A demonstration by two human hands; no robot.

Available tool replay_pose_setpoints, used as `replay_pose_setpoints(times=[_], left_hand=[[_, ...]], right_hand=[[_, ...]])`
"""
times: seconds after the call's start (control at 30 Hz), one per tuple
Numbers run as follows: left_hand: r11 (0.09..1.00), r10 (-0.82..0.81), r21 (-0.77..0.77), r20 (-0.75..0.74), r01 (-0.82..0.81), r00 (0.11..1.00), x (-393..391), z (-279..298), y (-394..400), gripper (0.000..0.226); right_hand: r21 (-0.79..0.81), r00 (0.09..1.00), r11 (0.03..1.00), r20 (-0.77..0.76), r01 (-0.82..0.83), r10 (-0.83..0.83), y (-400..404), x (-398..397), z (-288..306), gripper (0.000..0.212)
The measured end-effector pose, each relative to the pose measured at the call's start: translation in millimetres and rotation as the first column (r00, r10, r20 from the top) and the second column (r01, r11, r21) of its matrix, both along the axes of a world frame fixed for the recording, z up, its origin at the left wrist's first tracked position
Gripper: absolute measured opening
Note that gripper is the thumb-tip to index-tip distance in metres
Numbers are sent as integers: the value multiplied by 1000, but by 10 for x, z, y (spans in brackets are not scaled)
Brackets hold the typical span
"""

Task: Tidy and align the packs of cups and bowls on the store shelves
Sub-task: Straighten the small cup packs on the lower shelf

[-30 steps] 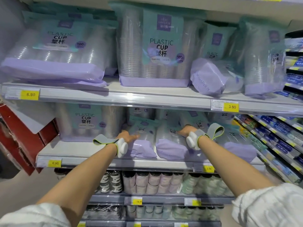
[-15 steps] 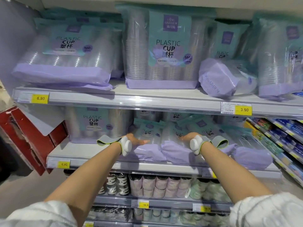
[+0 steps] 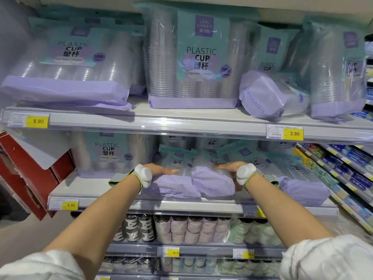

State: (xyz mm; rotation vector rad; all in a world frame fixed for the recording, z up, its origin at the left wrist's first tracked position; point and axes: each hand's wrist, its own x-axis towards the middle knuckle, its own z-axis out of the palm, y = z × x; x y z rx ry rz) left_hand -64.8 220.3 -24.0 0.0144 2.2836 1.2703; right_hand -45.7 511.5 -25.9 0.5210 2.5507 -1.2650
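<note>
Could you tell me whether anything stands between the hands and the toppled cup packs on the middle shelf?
Nothing visible: left hand and right hand already rest on the two lying lilac-bottomed plastic cup packs.
</note>
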Motion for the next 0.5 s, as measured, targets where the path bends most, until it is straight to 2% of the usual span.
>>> replay_pose_setpoints(times=[0.07, 0.1, 0.13, 0.2, 0.3, 0.4, 0.47, 0.5], left_hand=[[999, 6, 34, -8, -5, 1000, 36, 18, 9, 50], [999, 6, 54, 1, -6, 1000, 57, 32, 9, 46], [997, 5, 80, 14, -6, 1000, 54, 24, 6, 43], [990, 13, 142, 76, -24, 997, 50, 5, 13, 38], [975, 64, 204, 123, -88, 990, 29, -47, -19, 34], [982, 26, 182, 120, -47, 992, -12, -98, -49, 37], [985, 16, 166, 142, -39, 990, -36, -117, -95, 34], [988, 1, 151, 147, -23, 989, -46, -135, -122, 37]], right_hand=[[-79, 999, 996, 23, 47, -45, 49, -76, -17, 66], [-87, 998, 995, 27, 55, -53, 100, -130, -47, 56], [-167, 993, 980, 48, 110, -104, 69, -90, -14, 43], [-312, 980, 932, 128, 185, -152, 33, -59, -1, 30], [-438, 981, 886, 170, 155, -88, -17, -11, 51, 16], [-589, 990, 796, 91, 137, -103, -64, 10, 132, 25], [-629, 989, 765, 52, 141, -140, -54, 26, 180, 10], [-634, 986, 757, 62, 160, -157, -48, 47, 209, 15]])
